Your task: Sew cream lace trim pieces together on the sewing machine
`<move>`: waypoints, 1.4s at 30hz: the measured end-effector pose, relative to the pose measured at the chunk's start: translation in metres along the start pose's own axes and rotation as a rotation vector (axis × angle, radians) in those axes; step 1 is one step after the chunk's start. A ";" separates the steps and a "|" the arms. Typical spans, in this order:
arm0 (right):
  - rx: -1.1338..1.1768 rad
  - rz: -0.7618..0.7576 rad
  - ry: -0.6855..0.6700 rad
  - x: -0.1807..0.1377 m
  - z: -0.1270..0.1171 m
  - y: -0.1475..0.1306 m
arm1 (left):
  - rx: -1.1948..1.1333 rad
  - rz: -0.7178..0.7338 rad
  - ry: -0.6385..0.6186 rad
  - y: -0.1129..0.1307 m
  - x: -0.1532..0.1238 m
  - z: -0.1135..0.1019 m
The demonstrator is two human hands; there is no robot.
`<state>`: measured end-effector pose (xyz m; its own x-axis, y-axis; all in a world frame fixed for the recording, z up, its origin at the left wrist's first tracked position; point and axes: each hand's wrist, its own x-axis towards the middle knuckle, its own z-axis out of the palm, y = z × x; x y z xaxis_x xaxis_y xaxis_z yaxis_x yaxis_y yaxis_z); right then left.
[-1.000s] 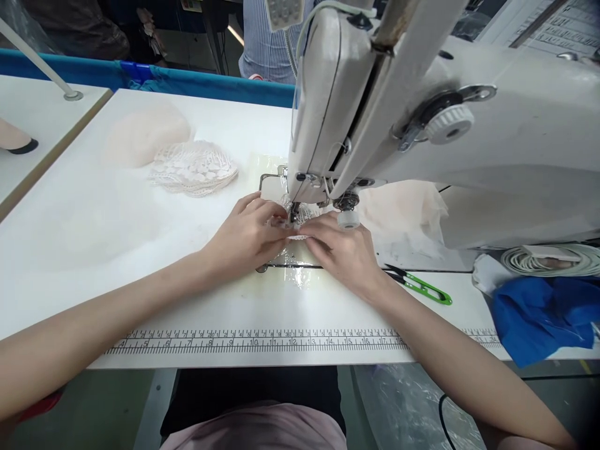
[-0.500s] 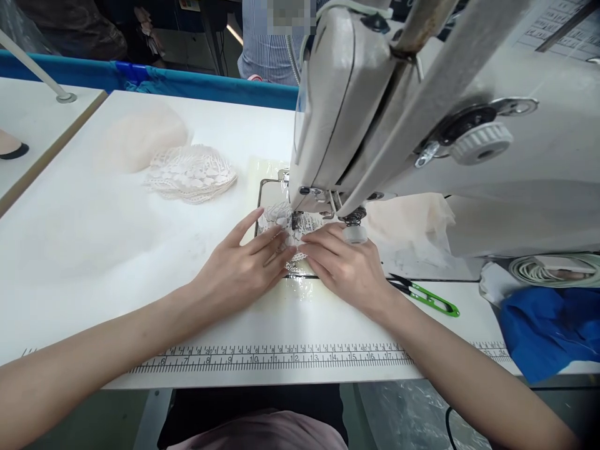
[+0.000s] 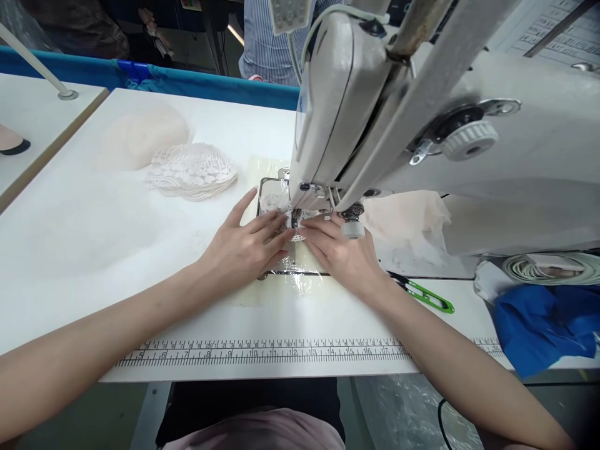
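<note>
The lace piece (image 3: 297,238) lies between our equally near hands' fingertips: left hand (image 3: 246,247) fanned, right hand (image 3: 345,251) perhaps pinching, we cannot tell; long axis hidden.

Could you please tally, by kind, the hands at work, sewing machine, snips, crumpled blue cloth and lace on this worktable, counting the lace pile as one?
Hands: 2 (left hand, right hand)
Sewing machine: 1
Green snips: 1
Blue cloth: 1
Lace: 2 (lace pile, lace at the needle)
Total: 7
</note>
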<state>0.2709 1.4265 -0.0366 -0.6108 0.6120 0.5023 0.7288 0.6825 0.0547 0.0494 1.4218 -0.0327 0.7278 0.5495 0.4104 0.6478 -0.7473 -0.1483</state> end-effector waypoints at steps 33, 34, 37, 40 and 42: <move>-0.088 0.027 -0.089 -0.004 -0.003 -0.004 | -0.125 -0.056 -0.044 0.000 0.003 -0.002; -0.091 0.030 -0.091 -0.004 -0.003 -0.004 | -0.133 -0.065 -0.056 0.000 0.003 -0.003; -0.104 0.030 -0.085 -0.003 -0.003 -0.004 | -0.147 -0.078 -0.072 0.001 0.003 -0.004; -0.101 0.026 -0.084 -0.003 -0.003 -0.004 | -0.114 -0.053 -0.037 -0.001 0.002 -0.002; -0.093 0.029 -0.086 -0.003 -0.003 -0.005 | -0.073 -0.032 0.011 -0.004 0.001 0.000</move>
<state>0.2706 1.4200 -0.0359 -0.6109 0.6656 0.4288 0.7694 0.6267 0.1234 0.0481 1.4256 -0.0319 0.7042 0.5696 0.4239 0.6521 -0.7550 -0.0688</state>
